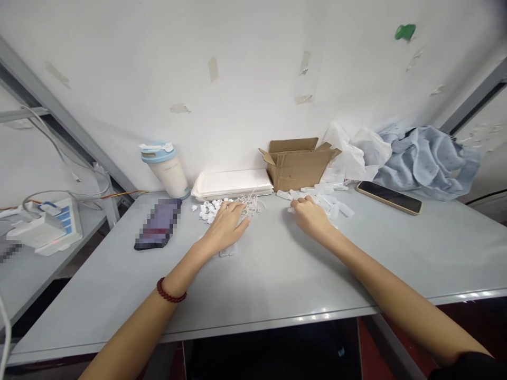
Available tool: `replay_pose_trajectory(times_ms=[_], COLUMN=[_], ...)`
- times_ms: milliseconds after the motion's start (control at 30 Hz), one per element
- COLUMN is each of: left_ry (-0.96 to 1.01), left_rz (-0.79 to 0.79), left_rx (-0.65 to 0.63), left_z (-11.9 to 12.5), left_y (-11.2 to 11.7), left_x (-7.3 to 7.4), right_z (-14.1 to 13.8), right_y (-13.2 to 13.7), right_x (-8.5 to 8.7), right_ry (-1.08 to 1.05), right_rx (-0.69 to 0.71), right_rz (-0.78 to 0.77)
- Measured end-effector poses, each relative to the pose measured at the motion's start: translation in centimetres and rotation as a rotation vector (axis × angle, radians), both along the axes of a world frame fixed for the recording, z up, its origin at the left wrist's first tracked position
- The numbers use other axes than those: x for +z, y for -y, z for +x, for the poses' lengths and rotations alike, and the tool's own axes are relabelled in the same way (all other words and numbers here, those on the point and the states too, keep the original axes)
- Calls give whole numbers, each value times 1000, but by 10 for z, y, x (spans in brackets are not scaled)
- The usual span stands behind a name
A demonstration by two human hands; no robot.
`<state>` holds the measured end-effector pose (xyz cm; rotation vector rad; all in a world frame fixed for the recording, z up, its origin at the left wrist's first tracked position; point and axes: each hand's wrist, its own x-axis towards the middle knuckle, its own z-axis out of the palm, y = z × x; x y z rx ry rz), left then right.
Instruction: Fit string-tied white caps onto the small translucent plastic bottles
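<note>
My left hand point(225, 227) reaches over a heap of small white caps point(208, 211) and a tangle of thin whitish strings point(253, 203). Its fingers are stretched out and the thumb stands apart. Some clear plastic pieces point(228, 251) lie on the table beside and partly under this hand. My right hand point(311, 219) is at the near edge of a spread of translucent flat plastic pieces point(335, 207). Its fingers are curled closed, and what they hold, if anything, is hidden.
Along the wall stand a tumbler point(168, 171), a stack of white sheets point(233, 182), an open cardboard box point(299, 169), white plastic bags point(352, 153) and blue cloth point(428, 161). A phone point(390, 197) lies right, a dark blurred-out item point(158, 224) left. A power strip point(59, 227) sits on a side shelf.
</note>
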<state>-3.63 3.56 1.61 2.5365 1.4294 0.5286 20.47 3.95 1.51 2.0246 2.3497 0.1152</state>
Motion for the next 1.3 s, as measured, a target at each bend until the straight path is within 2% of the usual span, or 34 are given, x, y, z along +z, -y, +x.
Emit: replay_pose_trajectory(times_ms=[500,800,967,1167,1300], left_ry=[165,243,219,32,-100], left_rz=[91,-87,-190,-25,10], left_rx=[89,-14,-65,-181,-212], left_z=[-14,-7,0,8,18], left_y=[14,26,30,28,30], left_x=[27,31,23,4,-1], right_z=[-7,-9,-11,-13,-14], right_y=[6,8,11,13,13], right_x=[-1,-5,-5,-4,-5], right_ry=[-59,-226,-263,-313,-324], right_rx=[26,86,112,108,124], right_rz=[1,8,-11,-43,-39])
